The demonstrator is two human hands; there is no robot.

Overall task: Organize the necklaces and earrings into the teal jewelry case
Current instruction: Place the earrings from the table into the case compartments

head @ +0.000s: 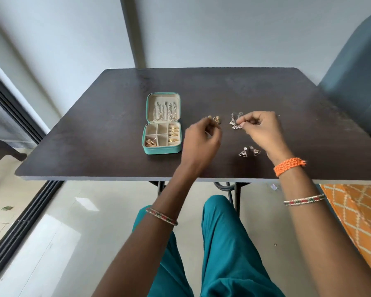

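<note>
light: soft daylight | glare: floor (58, 228) sheen | blur: left hand (198, 139) | edges: wide-angle bowing

Left hand (201, 138) smeared by motion, fingers (212, 130) too blurred to tell whether anything is pinched. Gold earrings (215, 119) partly hidden behind that hand, silver earrings (236, 122) partly covered by the right hand (259, 129). Chains in the case (162, 123) lid too small to count; chair (360, 82) cut off at right edge.
</note>
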